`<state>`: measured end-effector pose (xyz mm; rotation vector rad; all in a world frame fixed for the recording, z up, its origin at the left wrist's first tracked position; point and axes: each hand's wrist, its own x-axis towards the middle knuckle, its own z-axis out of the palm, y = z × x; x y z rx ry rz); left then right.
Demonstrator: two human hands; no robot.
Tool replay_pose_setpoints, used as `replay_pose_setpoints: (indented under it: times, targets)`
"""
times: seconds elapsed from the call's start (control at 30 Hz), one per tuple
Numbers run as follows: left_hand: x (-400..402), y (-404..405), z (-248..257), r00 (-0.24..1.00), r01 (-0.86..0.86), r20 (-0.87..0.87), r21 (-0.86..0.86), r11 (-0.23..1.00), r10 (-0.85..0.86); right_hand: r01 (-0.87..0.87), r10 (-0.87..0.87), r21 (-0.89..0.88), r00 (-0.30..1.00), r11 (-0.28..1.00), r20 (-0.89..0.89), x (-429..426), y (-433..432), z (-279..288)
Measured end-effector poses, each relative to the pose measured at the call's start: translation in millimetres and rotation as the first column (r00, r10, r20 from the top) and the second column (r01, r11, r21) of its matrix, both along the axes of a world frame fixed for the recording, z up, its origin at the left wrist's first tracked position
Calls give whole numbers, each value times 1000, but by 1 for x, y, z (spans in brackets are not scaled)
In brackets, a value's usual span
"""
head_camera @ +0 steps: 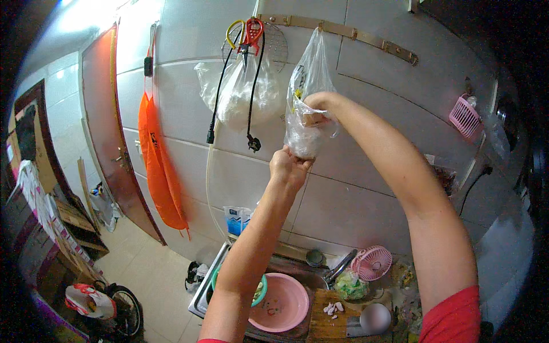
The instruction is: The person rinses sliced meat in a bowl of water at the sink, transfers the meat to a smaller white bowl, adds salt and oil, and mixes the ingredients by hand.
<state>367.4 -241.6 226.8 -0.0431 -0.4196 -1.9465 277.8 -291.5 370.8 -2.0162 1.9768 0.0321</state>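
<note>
A clear plastic bag (315, 64) hangs from a metal hook rail (373, 38) on the tiled wall. My right hand (319, 109) reaches into an opening in its side, its fingers partly hidden by the film. Below, my left hand (291, 167) is at the bag's bottom, under a bundle of crumpled clear plastic (304, 139); its fingers are curled, and whether they grip the film cannot be told. To the left hang another filled plastic bag (248, 94), red-handled scissors (255, 32) and a black power cable (257, 85).
Below are a pink basin (296, 300) by the sink, a partly hidden green basin (263, 291), a wooden cutting board (319, 317) with pale pieces, a cleaver (354, 328), a pink fan (372, 263) and a faucet (343, 266). An orange apron (161, 171) hangs left, near a door (103, 107).
</note>
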Motion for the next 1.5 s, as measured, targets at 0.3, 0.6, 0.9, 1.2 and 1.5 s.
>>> replay_pose_setpoints:
  times: [0.3, 0.6, 0.9, 1.2, 1.5]
  targets:
    - [5, 4, -4, 999, -34, 20, 162, 986, 31, 221, -221, 3, 974, 975, 60, 3, -1, 19]
    - [-3, 5, -4, 997, -44, 69, 180, 983, 32, 245, -247, 45, 924, 968, 293, 3, -19, 22]
    - [-3, -6, -15, 998, -54, 40, 206, 977, 47, 344, -435, 274, 603, 898, 669, 12, 15, 30]
    - [-2, -3, 0, 998, -44, 51, 276, 960, 31, 357, -337, 191, 412, 914, 847, 2, -9, 25]
    - [-9, 1, -2, 994, -78, 92, 308, 948, 52, 116, -475, 472, 3, 874, 880, -13, 27, 72]
